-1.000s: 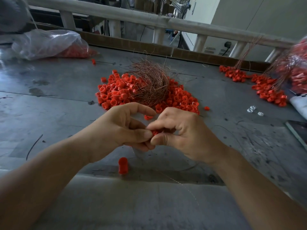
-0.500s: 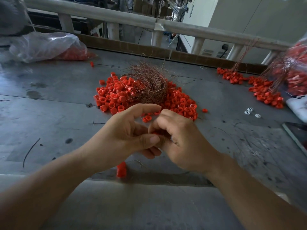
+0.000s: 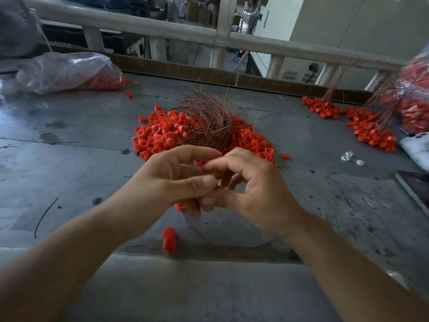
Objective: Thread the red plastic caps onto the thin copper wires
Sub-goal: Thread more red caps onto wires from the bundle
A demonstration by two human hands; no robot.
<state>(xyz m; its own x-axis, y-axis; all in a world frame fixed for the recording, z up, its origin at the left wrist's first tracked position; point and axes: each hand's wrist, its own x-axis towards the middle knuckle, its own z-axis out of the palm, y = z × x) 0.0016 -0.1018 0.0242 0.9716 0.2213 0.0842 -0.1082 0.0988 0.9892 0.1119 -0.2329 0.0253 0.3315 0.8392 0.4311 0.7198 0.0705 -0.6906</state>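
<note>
Head view: right hand (image 3: 260, 189) fingers now spread, grip contents unclear; left hand (image 3: 167, 182) pinches the copper wire (image 3: 185, 219); red cap (image 3: 180, 207) newly showing beneath, probably threaded.

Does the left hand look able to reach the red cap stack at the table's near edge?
Probably yes: the red cap stack lies uncovered close by the left hand, nothing between, though that hand is pinching the copper wire.

Bare forearms (image 3: 69, 263), bare left grip (image 3: 167, 182), right grip (image 3: 260, 196)
</note>
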